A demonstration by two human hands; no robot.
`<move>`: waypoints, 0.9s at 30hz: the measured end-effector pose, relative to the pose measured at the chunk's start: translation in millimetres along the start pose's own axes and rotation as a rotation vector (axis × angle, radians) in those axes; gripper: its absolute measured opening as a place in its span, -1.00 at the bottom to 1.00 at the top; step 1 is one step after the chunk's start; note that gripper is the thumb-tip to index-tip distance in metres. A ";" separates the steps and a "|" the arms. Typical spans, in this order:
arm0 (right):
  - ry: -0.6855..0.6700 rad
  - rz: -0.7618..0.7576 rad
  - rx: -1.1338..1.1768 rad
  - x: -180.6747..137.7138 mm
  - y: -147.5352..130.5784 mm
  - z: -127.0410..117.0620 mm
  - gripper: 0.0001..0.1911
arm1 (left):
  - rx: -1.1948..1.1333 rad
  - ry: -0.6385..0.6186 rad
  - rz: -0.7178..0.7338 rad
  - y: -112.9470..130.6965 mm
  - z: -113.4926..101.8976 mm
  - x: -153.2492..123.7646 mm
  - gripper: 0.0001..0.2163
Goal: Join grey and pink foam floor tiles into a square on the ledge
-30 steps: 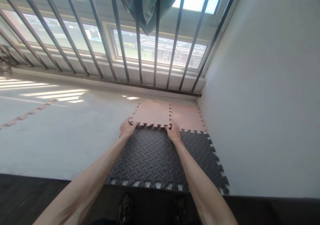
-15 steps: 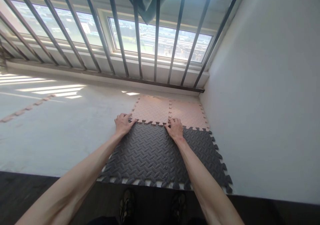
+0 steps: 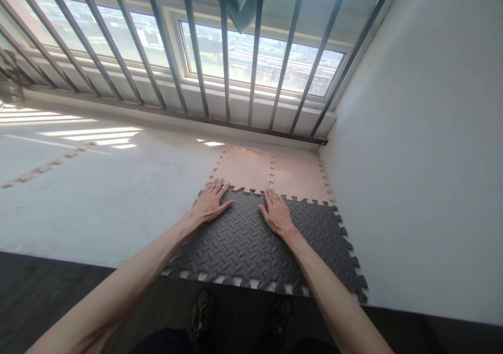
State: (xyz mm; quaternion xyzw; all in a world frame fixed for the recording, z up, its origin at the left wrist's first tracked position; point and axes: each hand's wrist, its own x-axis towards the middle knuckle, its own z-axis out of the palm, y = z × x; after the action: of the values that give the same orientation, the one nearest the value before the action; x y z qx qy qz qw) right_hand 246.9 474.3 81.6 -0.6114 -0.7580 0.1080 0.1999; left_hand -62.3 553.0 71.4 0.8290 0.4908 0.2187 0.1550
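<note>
My left hand (image 3: 211,203) lies flat near the far left corner of a dark grey foam mat tile (image 3: 231,239), its fingertips at the seam with a pink foam mat tile (image 3: 243,168). With fingers stretched out, my right hand (image 3: 277,211) rests where two grey tiles meet, its fingertips at the same seam. A second grey foam mat tile (image 3: 322,233) lies to the right, against a second pink foam mat tile (image 3: 301,178). The toothed edges of grey and pink tiles meet between my hands; parts of the seam are hidden under the fingers.
A white wall (image 3: 424,160) rises at the right. Metal railing bars (image 3: 226,71) stand before the window, with green cloth (image 3: 243,3) hanging behind. Pale toothed strips (image 3: 51,164) lie on the white ledge (image 3: 98,202) at left. My shoes (image 3: 203,312) are below its front edge.
Both hands have flattened from bent fingers pressing at the seam. The left hand has moved right and onto the grey tile. The camera view has shifted slightly.
</note>
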 end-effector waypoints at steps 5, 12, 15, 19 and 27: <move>-0.002 0.037 -0.006 7.9 -21.8 -2.6 -0.19 | 0.001 0.015 -0.004 5.3 2.5 -3.5 -0.12; -0.061 -0.011 0.007 26.3 -41.7 2.3 -0.29 | 0.025 -0.023 0.002 6.7 -6.8 -11.1 -0.14; -0.097 -0.022 -0.040 28.0 -45.0 2.1 -0.25 | 0.024 -0.052 0.015 6.8 -12.2 -13.7 -0.10; -0.033 0.002 0.032 9.9 -49.8 14.5 -0.03 | 0.008 -0.035 0.039 6.9 -13.2 -18.4 -0.11; -0.084 0.043 0.002 13.1 -58.7 12.1 0.02 | 0.032 0.089 -0.020 7.0 -5.1 -27.3 -0.21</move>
State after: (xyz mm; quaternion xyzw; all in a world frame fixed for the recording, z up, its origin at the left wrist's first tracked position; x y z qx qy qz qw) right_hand 187.5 474.5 97.0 -0.6223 -0.7522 0.1387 0.1663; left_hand -71.3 525.8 73.3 0.8160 0.5088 0.2457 0.1220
